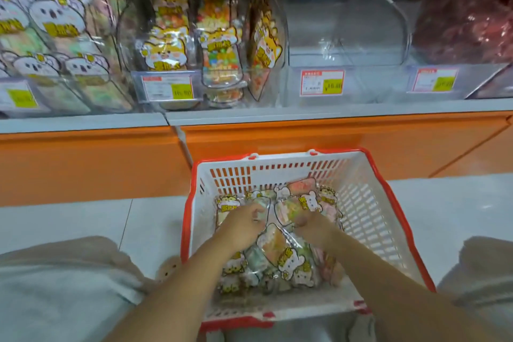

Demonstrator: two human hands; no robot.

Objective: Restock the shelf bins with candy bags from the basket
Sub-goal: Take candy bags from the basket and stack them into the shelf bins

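Currently the candy bags (288, 255) are heaped inside the white, red-rimmed basket (369, 203), which is set on the floor (83, 216). The shelf bins (344, 36) are seen above the basket. Inside the basket, the left grip (241, 226) is curled around one bag, and the right grip (311, 226) is closed on another.

- Left hand (241, 226) and right hand (311, 226) are low inside the basket (388, 189). Slotted walls box them in all round; the way straight up is open.
- Candy bags (294, 261) are heaped under and behind both hands.
- Beyond the hands, the orange shelf front (277, 136) juts out.
- Above, right of the right hand: clear bin (344, 36), hollow, with room inside.
- Above, left of the left hand: bins jammed with cat bags (166, 53) and koala bags (55, 22).
- Far upper right: bin full of red packs (466, 28).
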